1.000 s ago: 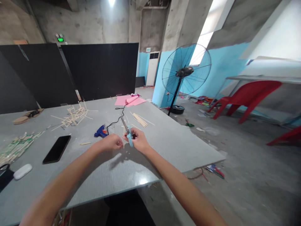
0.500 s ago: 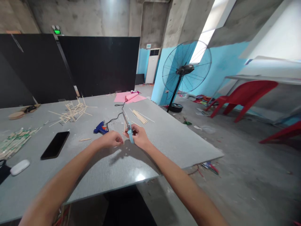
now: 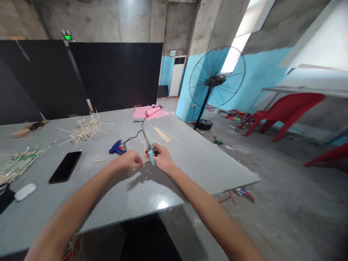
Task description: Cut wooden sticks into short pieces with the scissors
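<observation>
My right hand (image 3: 161, 157) is closed round the light blue handles of a pair of scissors (image 3: 151, 152), whose metal blades point up and away over the table. Just left of it, my left hand (image 3: 131, 160) is closed, its fingertips pinching a thin wooden stick (image 3: 144, 150) that stands beside the blades. A blue glue gun (image 3: 116, 147) with a black cord lies behind my left hand. Beyond my hands is a small pile of flat wooden sticks (image 3: 162, 135). A tangled stick structure (image 3: 86, 128) rests farther back on the left.
On the grey table (image 3: 206, 159) are a black phone (image 3: 65, 166), a white case (image 3: 25, 192), wrapped sticks (image 3: 23, 163) at the left and pink paper (image 3: 150, 112) at the back. A large fan (image 3: 214, 80) and a red chair (image 3: 288, 108) stand beyond the right edge.
The view has shifted slightly, so everything appears a little farther right. Both hands keep nearly the same pose, with the scissors and the stick still between them.
</observation>
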`<state>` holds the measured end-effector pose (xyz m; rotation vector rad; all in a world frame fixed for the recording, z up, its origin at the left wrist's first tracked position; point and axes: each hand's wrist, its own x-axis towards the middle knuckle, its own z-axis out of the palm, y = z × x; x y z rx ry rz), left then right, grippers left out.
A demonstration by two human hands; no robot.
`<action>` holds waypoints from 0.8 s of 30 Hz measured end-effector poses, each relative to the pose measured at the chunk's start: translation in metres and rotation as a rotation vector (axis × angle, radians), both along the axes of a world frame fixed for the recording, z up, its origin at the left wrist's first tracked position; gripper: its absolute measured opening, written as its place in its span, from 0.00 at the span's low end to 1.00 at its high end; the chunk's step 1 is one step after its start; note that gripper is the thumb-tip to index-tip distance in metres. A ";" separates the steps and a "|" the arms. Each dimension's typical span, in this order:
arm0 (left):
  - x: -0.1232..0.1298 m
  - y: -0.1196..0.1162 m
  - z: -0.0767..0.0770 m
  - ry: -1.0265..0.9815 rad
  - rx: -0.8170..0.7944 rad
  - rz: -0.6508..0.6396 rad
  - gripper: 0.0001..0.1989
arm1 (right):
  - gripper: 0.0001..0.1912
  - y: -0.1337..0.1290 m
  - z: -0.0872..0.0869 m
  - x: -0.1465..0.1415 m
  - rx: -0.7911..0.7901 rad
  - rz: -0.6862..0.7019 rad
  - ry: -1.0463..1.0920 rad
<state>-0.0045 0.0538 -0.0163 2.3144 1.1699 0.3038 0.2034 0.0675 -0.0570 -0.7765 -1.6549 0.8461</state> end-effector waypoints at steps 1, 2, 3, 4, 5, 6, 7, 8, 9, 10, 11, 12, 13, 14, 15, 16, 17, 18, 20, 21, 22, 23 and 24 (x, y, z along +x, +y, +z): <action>0.000 0.000 -0.001 0.010 0.001 -0.008 0.10 | 0.14 0.000 0.000 0.000 -0.004 -0.003 -0.002; -0.001 0.001 -0.001 0.024 0.005 -0.017 0.10 | 0.15 -0.001 0.000 0.000 -0.009 -0.007 -0.002; -0.002 0.001 -0.002 0.034 0.009 -0.022 0.10 | 0.15 -0.001 0.000 0.000 -0.012 -0.010 0.000; -0.002 0.002 -0.003 0.031 0.006 -0.020 0.10 | 0.15 -0.001 0.001 0.000 -0.012 -0.010 0.003; -0.003 0.002 -0.004 0.027 0.004 -0.015 0.10 | 0.14 -0.001 0.001 0.000 -0.011 -0.009 0.006; -0.003 0.002 -0.006 0.025 0.004 -0.011 0.10 | 0.14 -0.002 0.001 0.000 -0.009 -0.007 0.008; -0.003 0.003 -0.006 0.027 0.006 -0.009 0.11 | 0.14 -0.002 0.001 -0.001 -0.008 -0.004 0.011; -0.004 0.003 -0.007 0.031 0.008 -0.008 0.11 | 0.15 -0.002 0.001 -0.001 -0.008 -0.002 0.012; -0.004 0.003 -0.007 0.036 0.011 -0.005 0.11 | 0.15 -0.003 0.002 -0.001 -0.008 -0.004 0.012; -0.003 0.002 -0.007 0.040 0.013 -0.002 0.10 | 0.15 -0.003 0.002 -0.001 -0.010 -0.008 0.010; -0.003 0.002 -0.007 0.041 0.015 0.004 0.10 | 0.15 -0.004 0.003 -0.001 -0.013 -0.011 0.008; -0.003 0.001 -0.006 0.042 0.016 0.010 0.10 | 0.15 -0.004 0.004 -0.001 -0.016 -0.012 0.007; -0.002 0.000 -0.006 0.043 0.016 0.017 0.10 | 0.15 -0.005 0.004 -0.001 -0.020 -0.011 0.008; -0.002 0.000 -0.005 0.045 0.017 0.023 0.10 | 0.15 -0.005 0.005 -0.001 -0.023 -0.007 0.010; -0.001 -0.001 -0.004 0.049 0.018 0.027 0.10 | 0.15 -0.006 0.006 -0.001 -0.026 -0.001 0.014; -0.001 -0.001 -0.004 0.052 0.021 0.028 0.10 | 0.15 -0.006 0.006 -0.001 -0.026 0.004 0.017; -0.001 -0.002 -0.004 0.054 0.025 0.027 0.10 | 0.15 -0.006 0.006 -0.001 -0.025 0.008 0.018; 0.000 -0.002 -0.004 0.057 0.031 0.024 0.10 | 0.15 -0.005 0.006 -0.001 -0.024 0.010 0.017; 0.000 -0.001 -0.004 0.060 0.043 0.017 0.10 | 0.14 -0.004 0.005 0.000 -0.020 0.013 0.012; 0.000 -0.001 -0.004 0.063 0.047 0.016 0.10 | 0.14 -0.003 0.004 0.000 -0.018 0.014 0.009; 0.000 -0.001 -0.005 0.066 0.050 0.016 0.10 | 0.14 -0.003 0.004 0.000 -0.016 0.012 0.006; 0.000 -0.001 -0.005 0.069 0.051 0.018 0.10 | 0.14 -0.002 0.003 0.000 -0.013 0.008 0.004; 0.000 -0.001 -0.005 0.069 0.051 0.021 0.09 | 0.14 -0.002 0.003 0.000 -0.011 0.002 0.001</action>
